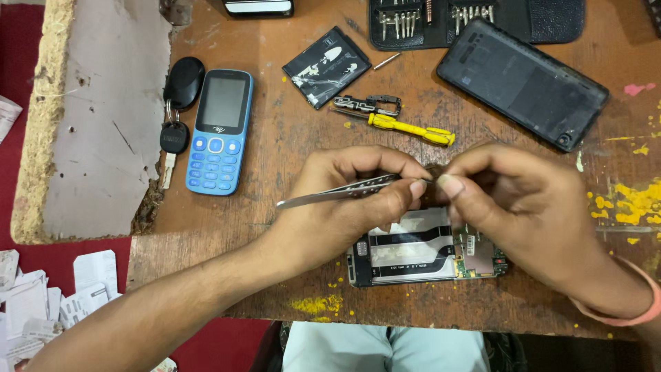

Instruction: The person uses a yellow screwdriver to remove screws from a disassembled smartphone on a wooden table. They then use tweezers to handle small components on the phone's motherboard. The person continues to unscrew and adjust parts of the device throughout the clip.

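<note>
My left hand point(351, 196) grips silver metal tweezers point(330, 193), their tips pointing right toward my other hand. My right hand point(513, 200) pinches something tiny at the tweezer tips; I cannot make out what it is. Both hands hover just above an opened phone point(413, 258) lying flat on the wooden table point(289, 138), its circuit board and flat cables exposed. My hands hide the phone's upper part.
A blue keypad phone point(220, 131) and car keys point(180, 103) lie at left. A black battery point(326, 67), a small metal bracket point(368, 105), a yellow screwdriver point(406, 128), a black phone back cover point(522, 81) and a screwdriver bit case point(475, 17) lie behind. Paper scraps point(48, 296) litter the red floor.
</note>
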